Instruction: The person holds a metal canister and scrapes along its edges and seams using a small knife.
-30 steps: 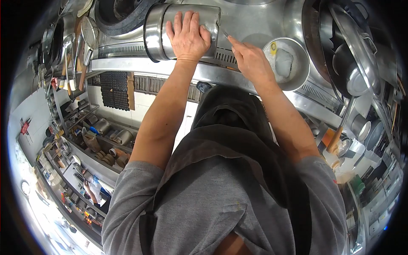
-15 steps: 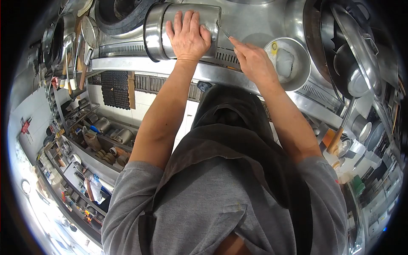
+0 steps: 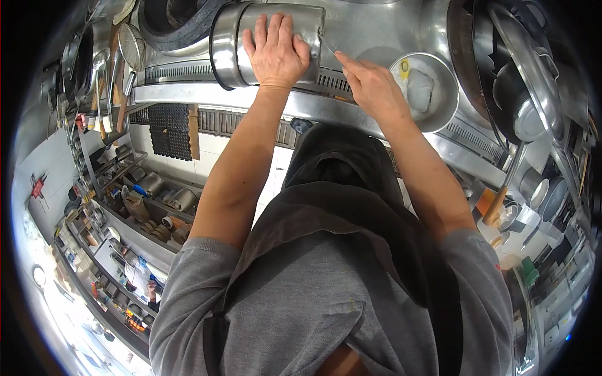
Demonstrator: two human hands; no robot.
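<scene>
A large steel pot (image 3: 229, 47) lies on its side on the steel counter (image 3: 376, 31). My left hand (image 3: 276, 55) rests flat on the pot's side, fingers spread. My right hand (image 3: 374, 88) is closed round a thin metal tool (image 3: 328, 47), whose tip is at the pot's right end; its handle is hidden in the hand. Just right of that hand sits a steel bowl (image 3: 444, 94) with whitish foamy liquid, a grey-white pad (image 3: 419, 89) and a yellow item (image 3: 404, 66).
A black wok ring (image 3: 182, 37) is at the upper left. Strainers and brushes (image 3: 106, 113) hang at the left. Pans and a large lid (image 3: 533, 75) stand at the right. Shelves (image 3: 150, 229) and part of another person (image 3: 152, 291) are at the lower left.
The pot has shifted and tilted slightly, with my left hand still on it. My right hand and the tool have moved a little. The other person at the lower left has changed position.
</scene>
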